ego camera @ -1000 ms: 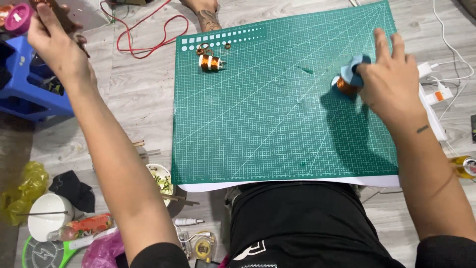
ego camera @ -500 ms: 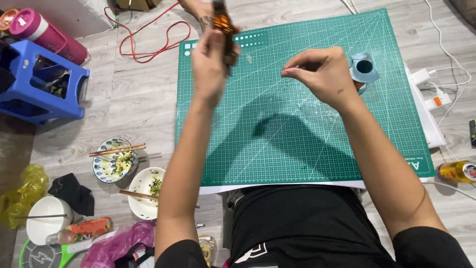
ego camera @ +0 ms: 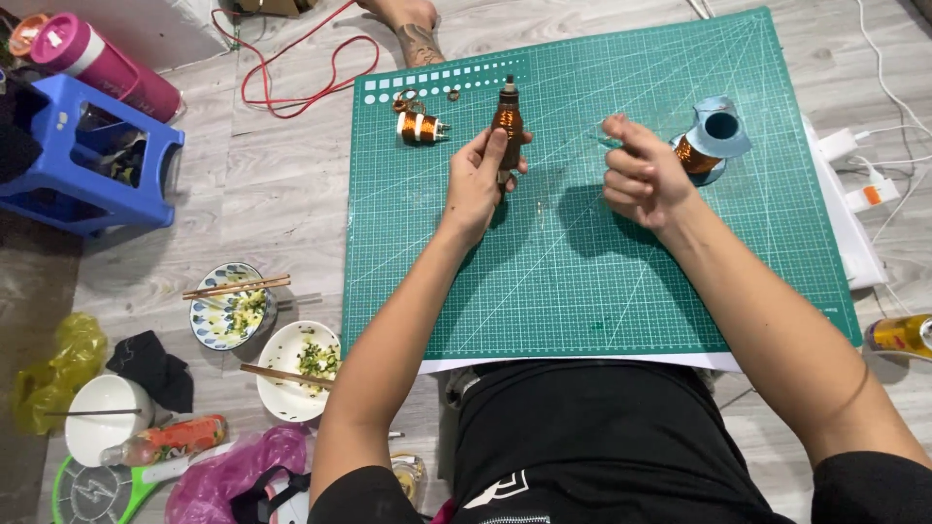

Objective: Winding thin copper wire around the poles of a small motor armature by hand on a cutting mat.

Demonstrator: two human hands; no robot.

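Observation:
My left hand (ego camera: 482, 177) grips a long copper-wound coil (ego camera: 506, 118) upright over the green cutting mat (ego camera: 582, 291). My right hand (ego camera: 641, 175) hovers to its right with fingers curled and pinched; a very thin wire may run from it, but I cannot tell. A blue spool of copper wire (ego camera: 707, 141) stands on the mat just right of that hand. A small copper coil (ego camera: 420, 126) lies on the mat left of the held coil, with small metal parts (ego camera: 406, 99) beside it.
A blue plastic stool (ego camera: 87, 155) and pink bottle (ego camera: 102, 63) sit at far left. Bowls with chopsticks (ego camera: 233, 306) and a white bowl (ego camera: 296, 364) lie on the floor. Red cable (ego camera: 311, 73), another person's foot (ego camera: 408, 19), a white power strip (ego camera: 854, 155) and a can (ego camera: 898, 335) surround the mat.
My left hand came from the far left to the mat and now holds the long coil lower. My right hand left the blue spool and moved toward the centre.

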